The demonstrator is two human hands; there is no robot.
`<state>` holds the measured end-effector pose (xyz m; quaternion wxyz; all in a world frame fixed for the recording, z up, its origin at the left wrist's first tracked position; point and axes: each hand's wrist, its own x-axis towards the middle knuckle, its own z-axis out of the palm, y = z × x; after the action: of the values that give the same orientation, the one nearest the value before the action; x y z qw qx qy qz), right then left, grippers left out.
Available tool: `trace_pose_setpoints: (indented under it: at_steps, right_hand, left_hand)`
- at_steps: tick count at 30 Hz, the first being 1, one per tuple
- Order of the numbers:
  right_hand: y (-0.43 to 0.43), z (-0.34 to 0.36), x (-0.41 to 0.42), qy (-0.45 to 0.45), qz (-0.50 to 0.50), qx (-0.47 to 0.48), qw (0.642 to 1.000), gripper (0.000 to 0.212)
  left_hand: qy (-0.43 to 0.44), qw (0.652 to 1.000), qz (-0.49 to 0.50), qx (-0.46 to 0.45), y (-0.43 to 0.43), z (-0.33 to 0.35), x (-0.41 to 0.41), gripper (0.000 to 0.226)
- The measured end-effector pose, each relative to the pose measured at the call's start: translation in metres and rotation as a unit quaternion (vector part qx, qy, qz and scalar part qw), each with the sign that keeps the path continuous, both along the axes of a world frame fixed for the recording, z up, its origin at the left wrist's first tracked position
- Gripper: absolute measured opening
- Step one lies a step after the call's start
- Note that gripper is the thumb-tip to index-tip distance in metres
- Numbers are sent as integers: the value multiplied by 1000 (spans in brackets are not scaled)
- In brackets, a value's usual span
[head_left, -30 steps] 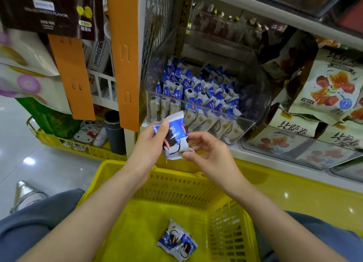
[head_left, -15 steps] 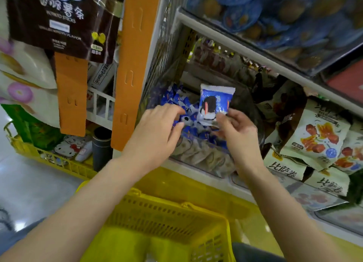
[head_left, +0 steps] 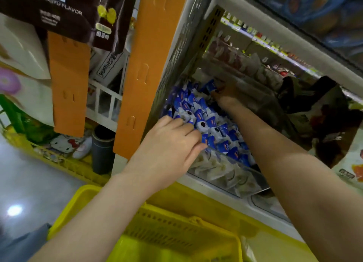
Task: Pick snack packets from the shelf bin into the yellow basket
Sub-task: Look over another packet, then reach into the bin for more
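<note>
A clear shelf bin (head_left: 225,173) holds several blue-and-white snack packets (head_left: 200,114). My left hand (head_left: 169,149) rests over the bin's front left corner, fingers curled down onto the packets near the rim; whether it grips one is hidden. My right hand (head_left: 225,96) reaches deep to the back of the bin, fingers closed on a blue-and-white packet (head_left: 209,86) that stands up above the pile. The yellow basket (head_left: 172,228) sits below both forearms at the bottom of the view; its inside is mostly out of sight.
An orange upright post (head_left: 141,69) stands just left of the bin. A dark bag (head_left: 64,12) hangs at top left. More snack bags (head_left: 349,163) fill the shelf to the right. A second yellow basket (head_left: 64,159) sits on the floor at left.
My right hand has carried its packet from above the bin's front to the bin's back. My left hand has lowered onto the front packets. The view has tilted up and closer.
</note>
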<state>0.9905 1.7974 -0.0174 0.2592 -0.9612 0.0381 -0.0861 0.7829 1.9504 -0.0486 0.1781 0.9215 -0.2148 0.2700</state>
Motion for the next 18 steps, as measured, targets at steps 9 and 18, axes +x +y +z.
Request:
trace_pose_setpoints:
  at_steps: [9, 18]
  right_hand:
    - [-10, 7, -2, 66, 102, -70, 990, 30]
    - [-39, 9, -2, -12, 10, -98, 995, 30]
  left_hand:
    - [-19, 1000, 7, -8, -4, -3, -1, 36]
    - [-34, 999, 10, -12, -6, -6, 1, 36]
